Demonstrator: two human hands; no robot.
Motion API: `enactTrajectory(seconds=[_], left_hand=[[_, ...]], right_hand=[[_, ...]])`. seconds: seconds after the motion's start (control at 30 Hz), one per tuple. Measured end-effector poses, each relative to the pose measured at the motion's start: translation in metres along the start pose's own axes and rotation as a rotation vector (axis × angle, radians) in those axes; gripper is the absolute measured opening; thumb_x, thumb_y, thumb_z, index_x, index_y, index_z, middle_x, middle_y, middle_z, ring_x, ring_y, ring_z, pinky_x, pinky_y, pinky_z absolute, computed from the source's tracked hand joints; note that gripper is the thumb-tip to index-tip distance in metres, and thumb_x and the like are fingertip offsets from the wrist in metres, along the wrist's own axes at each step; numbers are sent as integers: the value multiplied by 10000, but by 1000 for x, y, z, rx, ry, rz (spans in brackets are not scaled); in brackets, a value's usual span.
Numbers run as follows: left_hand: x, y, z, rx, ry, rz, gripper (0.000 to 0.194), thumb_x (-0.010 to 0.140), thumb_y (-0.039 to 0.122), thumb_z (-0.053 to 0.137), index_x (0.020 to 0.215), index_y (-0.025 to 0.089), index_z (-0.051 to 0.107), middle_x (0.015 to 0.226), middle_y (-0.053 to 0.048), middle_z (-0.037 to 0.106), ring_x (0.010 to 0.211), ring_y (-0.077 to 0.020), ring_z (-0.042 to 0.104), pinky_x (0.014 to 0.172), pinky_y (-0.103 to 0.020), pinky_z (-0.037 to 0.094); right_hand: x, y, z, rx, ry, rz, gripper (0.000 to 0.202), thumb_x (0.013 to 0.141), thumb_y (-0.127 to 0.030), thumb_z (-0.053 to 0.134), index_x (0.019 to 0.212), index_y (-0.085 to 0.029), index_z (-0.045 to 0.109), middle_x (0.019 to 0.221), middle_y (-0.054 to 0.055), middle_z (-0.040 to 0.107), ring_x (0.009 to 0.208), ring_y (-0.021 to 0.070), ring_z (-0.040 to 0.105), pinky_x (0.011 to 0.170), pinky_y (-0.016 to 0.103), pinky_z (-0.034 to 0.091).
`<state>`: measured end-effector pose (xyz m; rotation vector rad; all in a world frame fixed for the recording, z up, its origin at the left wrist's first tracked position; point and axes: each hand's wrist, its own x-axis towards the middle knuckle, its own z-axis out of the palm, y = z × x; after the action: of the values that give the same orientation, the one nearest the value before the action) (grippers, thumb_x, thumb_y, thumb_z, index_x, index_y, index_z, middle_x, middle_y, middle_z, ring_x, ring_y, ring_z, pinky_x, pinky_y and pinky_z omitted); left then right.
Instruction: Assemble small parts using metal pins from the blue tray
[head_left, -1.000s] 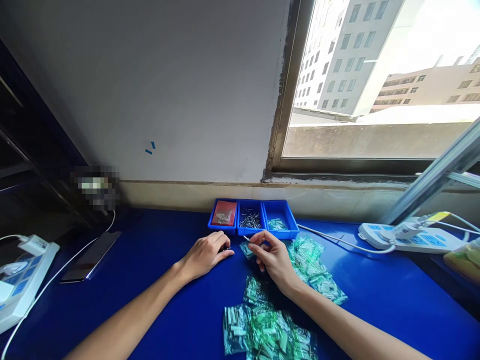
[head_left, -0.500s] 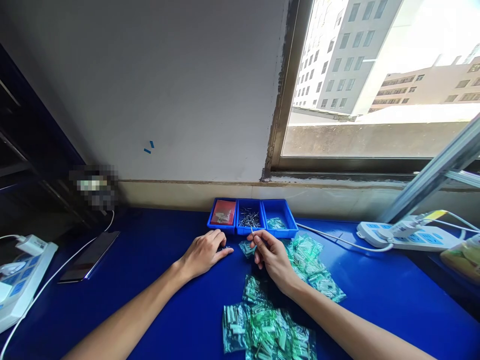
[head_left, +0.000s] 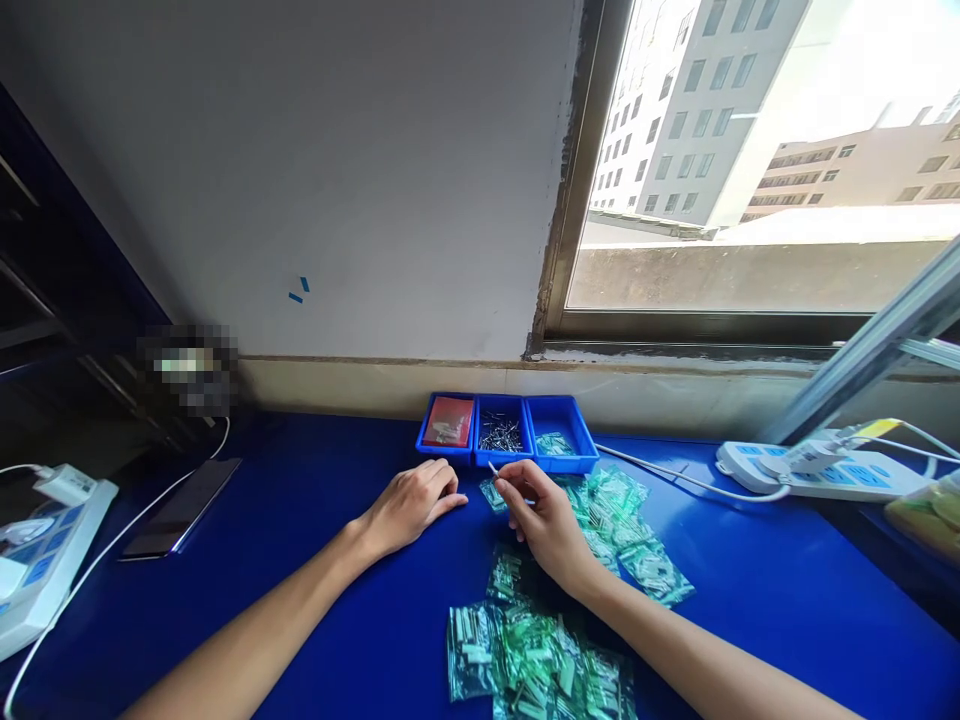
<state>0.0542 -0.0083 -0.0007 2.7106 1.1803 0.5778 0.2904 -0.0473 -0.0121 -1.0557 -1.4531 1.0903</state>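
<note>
My right hand [head_left: 544, 515] is closed in a pinch on a small thin light-coloured rod [head_left: 493, 468], just in front of the blue bins. Its exact kind is too small to make out. On the blue tabletop, my left hand [head_left: 420, 505] rests with curled fingers and the thumb near the index finger; whatever lies under the fingers is hidden. Green-tinted bags of small pale parts lie around the right hand: one bag [head_left: 493, 495] at its fingertips, a heap [head_left: 615, 510] behind it and another pile [head_left: 540, 655] nearer me.
Three joined blue bins hold a red packet [head_left: 450, 422], loose small metal pieces [head_left: 500, 432] and a green bag [head_left: 553, 444]. A phone [head_left: 180, 510] and a power strip [head_left: 56, 560] are at left. Another power strip [head_left: 817, 470] with cables sits right, below the window.
The rod in my right hand has tilted from nearly upright to leaning left, and the fingers have shifted slightly left. Small bits visible by my left fingers are now hidden.
</note>
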Motion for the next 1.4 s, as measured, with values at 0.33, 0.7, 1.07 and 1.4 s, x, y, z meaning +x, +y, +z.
enactTrajectory(seconds=[0.33,0.7,1.07,1.4], left_hand=[[0,-4,6,61,-23,17,240,1069,391,567,939,192,534,929,-1,612,829,-171,590,738,-298,441],[2,0,1,15,-37,37,265,1088,415,517,952,191,553,950,-19,626,839,-173,607,742,-294,450],[-3,-5,-21,118,-88,86,276,1030,481,613,1028,208,577,1007,-10,633,872,-179,631,756,-288,451],[-3,3,-10,-34,-67,76,216,1099,396,496,1026,219,595,1001,-14,642,883,-168,636,764,-277,458]], right_hand=[[6,1,0,139,32,134,419,945,-630,643,857,-234,541,666,-38,553,489,120,512,381,212,387],[10,-4,-2,184,54,122,445,886,-616,714,1140,-254,659,739,-20,640,500,130,523,409,236,406],[5,1,-1,-304,-127,-129,176,1010,-378,619,1003,-254,744,866,23,659,714,178,580,642,293,457],[3,7,5,-639,-210,-254,219,969,-185,650,1121,-305,753,1054,48,653,832,203,645,715,313,492]])
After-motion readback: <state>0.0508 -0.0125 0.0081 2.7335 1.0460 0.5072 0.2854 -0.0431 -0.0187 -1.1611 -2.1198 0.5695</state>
